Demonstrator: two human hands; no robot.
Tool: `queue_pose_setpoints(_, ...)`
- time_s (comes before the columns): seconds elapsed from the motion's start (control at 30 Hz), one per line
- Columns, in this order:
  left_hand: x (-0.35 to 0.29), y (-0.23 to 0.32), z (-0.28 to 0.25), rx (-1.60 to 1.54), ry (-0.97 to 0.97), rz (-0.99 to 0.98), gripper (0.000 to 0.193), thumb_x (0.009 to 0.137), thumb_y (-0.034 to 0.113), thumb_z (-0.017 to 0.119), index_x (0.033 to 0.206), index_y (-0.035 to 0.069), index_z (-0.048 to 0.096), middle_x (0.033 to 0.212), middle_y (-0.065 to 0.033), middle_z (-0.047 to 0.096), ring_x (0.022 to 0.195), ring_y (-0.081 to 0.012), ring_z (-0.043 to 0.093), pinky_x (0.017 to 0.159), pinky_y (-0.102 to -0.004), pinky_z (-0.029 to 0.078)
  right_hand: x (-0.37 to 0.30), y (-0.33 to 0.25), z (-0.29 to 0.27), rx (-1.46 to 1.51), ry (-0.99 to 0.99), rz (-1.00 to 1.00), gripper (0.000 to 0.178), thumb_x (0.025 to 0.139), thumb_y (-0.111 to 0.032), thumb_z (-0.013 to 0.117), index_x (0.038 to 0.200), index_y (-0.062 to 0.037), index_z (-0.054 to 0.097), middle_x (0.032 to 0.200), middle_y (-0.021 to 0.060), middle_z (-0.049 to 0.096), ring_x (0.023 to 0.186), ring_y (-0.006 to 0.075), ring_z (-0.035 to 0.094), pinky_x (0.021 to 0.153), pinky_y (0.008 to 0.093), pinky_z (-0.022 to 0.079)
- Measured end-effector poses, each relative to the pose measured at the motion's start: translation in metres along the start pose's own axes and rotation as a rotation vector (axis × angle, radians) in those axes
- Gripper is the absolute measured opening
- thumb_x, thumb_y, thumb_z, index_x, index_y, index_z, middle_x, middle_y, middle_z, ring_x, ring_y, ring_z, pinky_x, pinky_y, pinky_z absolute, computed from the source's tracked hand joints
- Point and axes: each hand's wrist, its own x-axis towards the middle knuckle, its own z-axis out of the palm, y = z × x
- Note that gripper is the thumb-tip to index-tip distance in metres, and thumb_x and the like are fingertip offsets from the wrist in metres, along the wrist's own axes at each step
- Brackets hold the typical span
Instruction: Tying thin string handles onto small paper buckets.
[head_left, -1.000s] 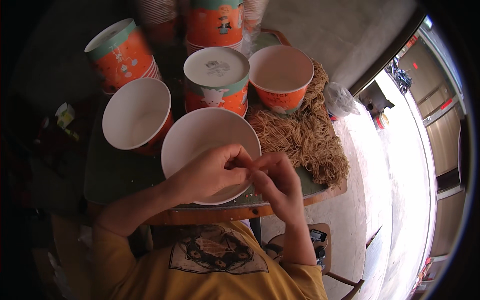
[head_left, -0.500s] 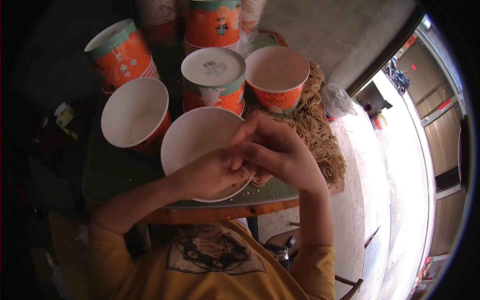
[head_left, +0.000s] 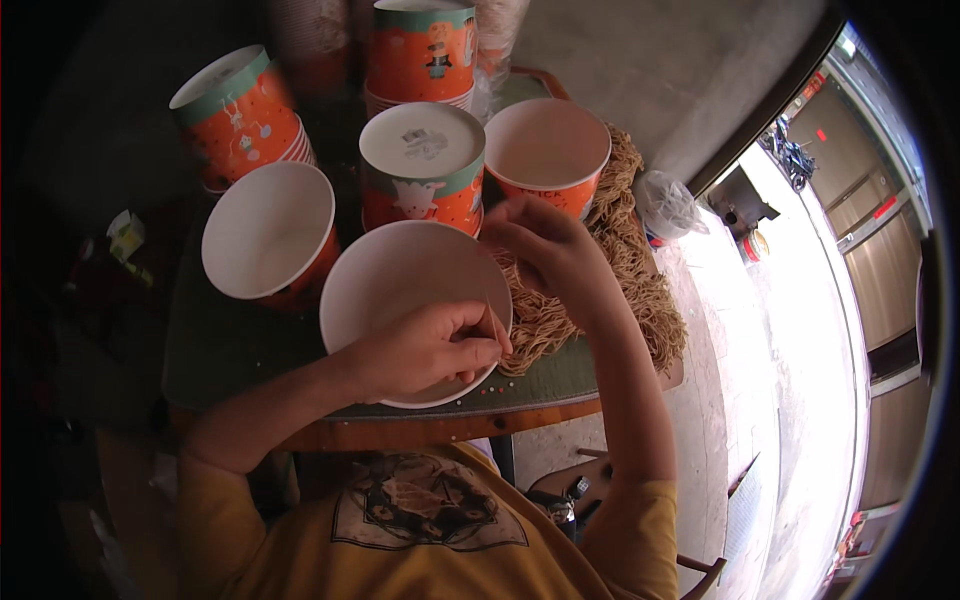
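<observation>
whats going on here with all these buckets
A person works at a green-topped table. The left hand is across the front open bucket, at its right side. The right hand, apart from it, is raised near that bucket's rim, by a heap of tan cord. Whether either pinches a strand is unclear. Behind stands an upside-down bucket.

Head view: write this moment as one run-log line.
left hand: fingers curled, over front tub | right hand: fingers curled, near string bundle | grip contents: unclear
</observation>
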Motion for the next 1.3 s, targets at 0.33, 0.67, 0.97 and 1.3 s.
queue_pose_setpoints(0.33, 0.007, -0.001, -0.002, -0.062, 0.013, -0.044, 0.012, 0.097, 0.014, 0.054, 0.100, 0.003, 0.057, 0.083, 0.0011, 0.056, 0.071, -0.0047, 0.051, 0.062, -0.0196, 0.042, -0.087, 0.039, 0.027, -0.481, 0.301, -0.473, 0.018, 0.082, -0.001, 0.069, 0.097, -0.0042, 0.060, 0.081, 0.0047, 0.059, 0.057, 0.0117, 0.056, 0.051, 0.0250, 0.045)
queue_pose_setpoints(0.67, 0.007, 0.000, -0.004, -0.244, 0.053, -0.152, 0.012, 0.094, 0.012, 0.056, 0.102, 0.003, 0.057, 0.087, -0.0013, 0.058, 0.072, -0.0064, 0.054, 0.063, -0.0202, 0.044, -0.092, 0.054, 0.060, -0.408, 0.445, -0.499, 0.014, 0.081, -0.002, 0.072, 0.089, -0.0036, 0.061, 0.075, 0.0045, 0.059, 0.054, 0.0127, 0.054, 0.050, 0.0256, 0.044)
queue_pose_setpoints(0.97, 0.006, 0.000, -0.004, -0.443, 0.053, -0.174, 0.013, 0.095, 0.011, 0.054, 0.107, 0.006, 0.055, 0.097, -0.0017, 0.057, 0.083, -0.0093, 0.056, 0.076, -0.0242, 0.047, -0.095, 0.065, 0.049, -0.255, 0.325, -0.505, 0.016, 0.087, -0.001, 0.064, 0.102, -0.0030, 0.066, 0.077, 0.0049, 0.064, 0.059, 0.0108, 0.057, 0.054, 0.0241, 0.046)
queue_pose_setpoints(1.3, 0.006, -0.002, -0.008, -0.479, 0.015, -0.124, 0.014, 0.091, 0.004, 0.056, 0.105, 0.004, 0.053, 0.096, -0.0055, 0.057, 0.081, -0.0115, 0.057, 0.076, -0.0244, 0.048, -0.104, 0.072, 0.035, 0.068, 0.135, -0.238, 0.025, 0.094, -0.003, 0.054, 0.118, -0.0032, 0.059, 0.079, 0.0030, 0.064, 0.063, 0.0057, 0.059, 0.054, 0.0190, 0.046)
